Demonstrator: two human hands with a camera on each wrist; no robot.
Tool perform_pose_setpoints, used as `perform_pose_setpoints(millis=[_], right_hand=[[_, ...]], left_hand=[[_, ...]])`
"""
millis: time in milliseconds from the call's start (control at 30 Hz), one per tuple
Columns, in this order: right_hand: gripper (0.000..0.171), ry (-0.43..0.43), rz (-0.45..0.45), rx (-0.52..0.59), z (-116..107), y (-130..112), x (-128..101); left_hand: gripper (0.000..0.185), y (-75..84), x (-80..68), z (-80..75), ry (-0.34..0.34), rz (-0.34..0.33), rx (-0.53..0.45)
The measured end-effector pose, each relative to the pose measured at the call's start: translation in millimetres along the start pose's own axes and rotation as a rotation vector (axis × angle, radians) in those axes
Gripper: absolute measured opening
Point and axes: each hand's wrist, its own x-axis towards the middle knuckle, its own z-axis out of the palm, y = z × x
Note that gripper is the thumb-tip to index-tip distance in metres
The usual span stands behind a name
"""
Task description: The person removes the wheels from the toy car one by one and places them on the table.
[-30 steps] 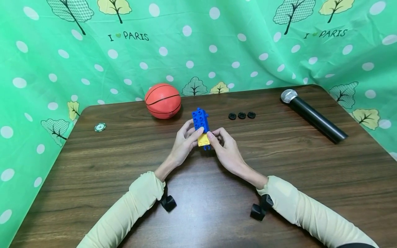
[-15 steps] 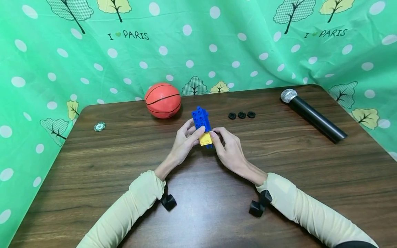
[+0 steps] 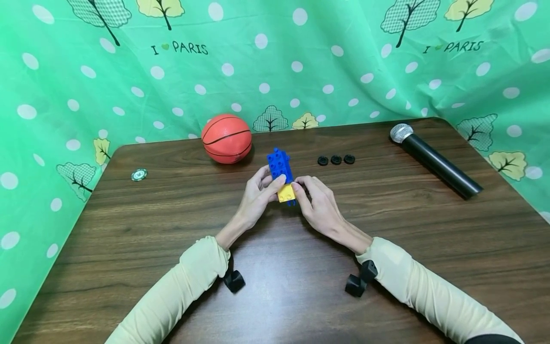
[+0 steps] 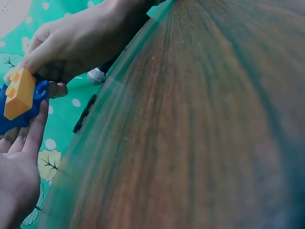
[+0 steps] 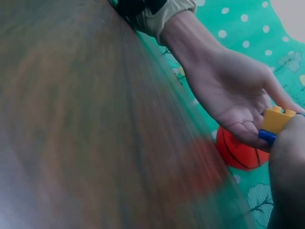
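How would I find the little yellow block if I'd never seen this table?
Start at the orange ball at the back of the table. Just in front and right of it, two hands hold a blue block. The yellow block is stuck on its near end, the only yellow piece there.

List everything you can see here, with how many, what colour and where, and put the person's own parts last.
blue brick: one, blue, table centre, held in both hands
yellow brick: one, yellow, on the blue brick's near end
basketball: one, orange, back of table, left of the bricks
black rings: three, black, in a row right of the bricks
microphone: one, black with silver head, lying at right
chip: one, green and white, far left
table: one, dark wood
backdrop: one, green with dots and trees, behind
left hand: one, grips the bricks
right hand: one, pinches the yellow brick
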Motion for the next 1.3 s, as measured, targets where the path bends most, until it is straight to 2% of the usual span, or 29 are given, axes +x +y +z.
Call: perform_pose_setpoints(millis=[100,200,533,633,767,933,1100,1300], right_hand=[[0.047,-0.046,-0.063,-0.058,-1,4,0],[0.049,-0.088,-0.097,-0.089,-2,6,1],[0.047,-0.151,-0.101,-0.105,-3,3,1],[0.038,-0.151,-0.039,-0.068,-3,1,2],[0.019,-0.103,0.150,0.074,-4,-4,3],[0.017,-0.049,0.348,0.190,-6,-10,5],[0.020,-0.048,0.426,0.222,-6,-13,5],[0.021,-0.055,0.430,0.219,-6,-12,5]], left_hand=[[0.052,-1.5,-0.3,-1.4,-0.027,-0.023,-0.054],[0.052,-1.9,-0.3,-3.5,-0.050,-0.036,-0.088],[0.052,-0.6,0.9,-8.7,-0.065,-0.084,-0.096],[0.051,0.5,0.7,-7.9,-0.062,-0.082,-0.107],[0.051,2.4,1.0,-5.1,-0.052,-0.042,-0.116],[0.047,3.3,2.3,-2.3,-0.019,-0.011,-0.063],[0.046,2.1,1.2,-0.7,0.032,-0.012,-0.016],[0.047,2.3,0.5,0.5,0.054,-0.004,0.015]])
